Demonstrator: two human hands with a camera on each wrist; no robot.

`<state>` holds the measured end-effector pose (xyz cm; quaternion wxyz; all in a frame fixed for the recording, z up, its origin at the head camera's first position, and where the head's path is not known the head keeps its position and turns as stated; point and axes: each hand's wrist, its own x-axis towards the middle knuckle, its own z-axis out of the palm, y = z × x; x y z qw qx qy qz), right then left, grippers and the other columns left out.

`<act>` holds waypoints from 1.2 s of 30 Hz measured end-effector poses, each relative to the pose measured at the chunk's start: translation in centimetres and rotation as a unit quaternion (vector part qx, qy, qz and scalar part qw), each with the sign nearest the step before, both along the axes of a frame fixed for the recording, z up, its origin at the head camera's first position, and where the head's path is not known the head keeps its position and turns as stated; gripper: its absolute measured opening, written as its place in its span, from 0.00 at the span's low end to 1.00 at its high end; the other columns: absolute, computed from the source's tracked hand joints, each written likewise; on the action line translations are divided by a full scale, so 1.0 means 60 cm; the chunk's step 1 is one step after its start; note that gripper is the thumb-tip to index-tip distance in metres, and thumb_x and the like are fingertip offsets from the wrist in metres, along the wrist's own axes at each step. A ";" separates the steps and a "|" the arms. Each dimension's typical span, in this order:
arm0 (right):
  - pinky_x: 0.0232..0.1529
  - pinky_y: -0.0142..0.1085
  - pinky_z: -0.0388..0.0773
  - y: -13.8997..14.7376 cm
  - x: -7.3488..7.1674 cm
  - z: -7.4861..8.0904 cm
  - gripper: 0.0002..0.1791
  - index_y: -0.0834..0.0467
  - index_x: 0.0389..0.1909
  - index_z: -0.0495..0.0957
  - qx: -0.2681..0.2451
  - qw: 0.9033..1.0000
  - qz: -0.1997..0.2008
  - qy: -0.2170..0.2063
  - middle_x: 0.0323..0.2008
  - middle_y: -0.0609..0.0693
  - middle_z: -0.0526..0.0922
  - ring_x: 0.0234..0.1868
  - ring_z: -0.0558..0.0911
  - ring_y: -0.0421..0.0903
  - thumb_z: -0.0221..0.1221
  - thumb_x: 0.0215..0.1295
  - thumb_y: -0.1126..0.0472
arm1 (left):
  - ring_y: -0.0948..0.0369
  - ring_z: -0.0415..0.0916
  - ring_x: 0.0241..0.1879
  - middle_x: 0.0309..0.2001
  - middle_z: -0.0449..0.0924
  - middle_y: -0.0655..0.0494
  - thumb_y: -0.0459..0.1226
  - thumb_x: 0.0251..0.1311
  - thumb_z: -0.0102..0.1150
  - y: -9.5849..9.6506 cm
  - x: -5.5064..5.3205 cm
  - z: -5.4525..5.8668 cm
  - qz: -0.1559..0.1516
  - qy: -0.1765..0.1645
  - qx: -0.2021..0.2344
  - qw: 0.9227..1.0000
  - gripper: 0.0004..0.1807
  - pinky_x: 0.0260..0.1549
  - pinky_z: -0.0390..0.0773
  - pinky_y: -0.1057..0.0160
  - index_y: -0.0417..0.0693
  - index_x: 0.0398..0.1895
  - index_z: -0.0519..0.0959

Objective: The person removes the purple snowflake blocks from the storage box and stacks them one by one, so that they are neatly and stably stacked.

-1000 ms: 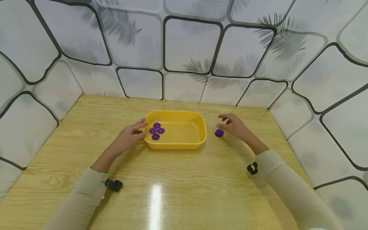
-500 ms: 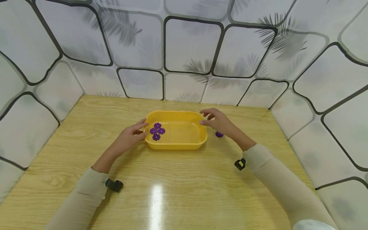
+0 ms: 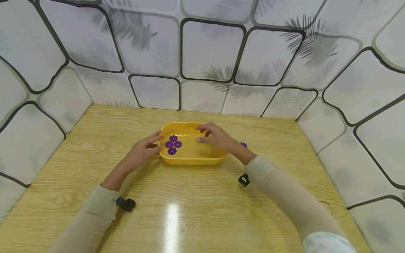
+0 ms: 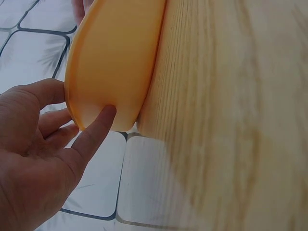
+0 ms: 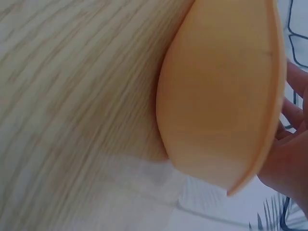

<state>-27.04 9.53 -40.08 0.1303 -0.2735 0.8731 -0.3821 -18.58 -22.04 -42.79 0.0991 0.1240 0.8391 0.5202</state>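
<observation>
A yellow plastic basin (image 3: 193,161) sits in the middle of the table, with several small purple flower-shaped pieces (image 3: 173,144) grouped at its left end. My left hand (image 3: 141,151) holds that end, the index finger at the rim and the thumb against the outer wall, as the left wrist view also shows. My right hand (image 3: 218,138) is above the basin's right half, fingers loosely bent, thumb and index apart with nothing visible between them. Right of the basin lies another purple flower-shaped piece (image 3: 243,144), partly hidden behind the right wrist.
The wood-grain table (image 3: 202,196) meets a patterned backdrop (image 3: 209,52) at the rear and sides. A small black camera hangs at each wrist, the left one (image 3: 125,203) and the right one (image 3: 244,180).
My right hand has moved left from beside the purple piece, past the basin's right rim, to above its inside. My left hand and the basin have stayed in place.
</observation>
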 end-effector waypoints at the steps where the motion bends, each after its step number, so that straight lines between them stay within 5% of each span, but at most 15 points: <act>1: 0.51 0.44 0.79 -0.007 -0.001 -0.004 0.30 0.61 0.68 0.73 0.005 1.000 0.004 0.002 0.59 0.63 0.76 0.50 0.78 0.53 0.65 0.68 0.54 | 0.44 0.71 0.65 0.82 0.47 0.57 0.41 0.74 0.52 0.000 0.000 0.000 0.000 0.001 0.000 1.000 0.30 0.62 0.75 0.45 0.43 0.77 0.63; 17: 0.56 0.42 0.78 -0.100 0.003 -0.029 0.27 0.59 0.65 0.75 0.056 0.998 0.021 -0.011 0.56 0.56 0.79 0.51 0.78 0.50 0.65 0.68 0.54 | 0.42 0.70 0.66 0.82 0.46 0.58 0.41 0.75 0.52 -0.002 -0.002 -0.004 0.000 -0.006 0.006 1.000 0.31 0.61 0.76 0.46 0.45 0.77 0.62; 29: 0.59 0.43 0.76 -0.111 -0.010 -0.057 0.27 0.56 0.65 0.75 0.068 0.997 0.004 -0.041 0.55 0.54 0.78 0.55 0.77 0.50 0.66 0.67 0.54 | 0.43 0.71 0.66 0.82 0.46 0.57 0.41 0.74 0.52 0.003 -0.003 -0.004 -0.002 -0.004 0.003 1.000 0.30 0.62 0.75 0.45 0.44 0.77 0.63; 36: 0.59 0.41 0.76 -0.125 -0.017 -0.067 0.27 0.56 0.64 0.77 0.105 0.994 0.026 -0.013 0.52 0.52 0.80 0.52 0.77 0.46 0.66 0.67 0.51 | 0.43 0.71 0.66 0.82 0.46 0.58 0.41 0.74 0.52 0.000 -0.001 0.000 0.006 -0.009 0.002 1.000 0.31 0.62 0.76 0.45 0.45 0.77 0.62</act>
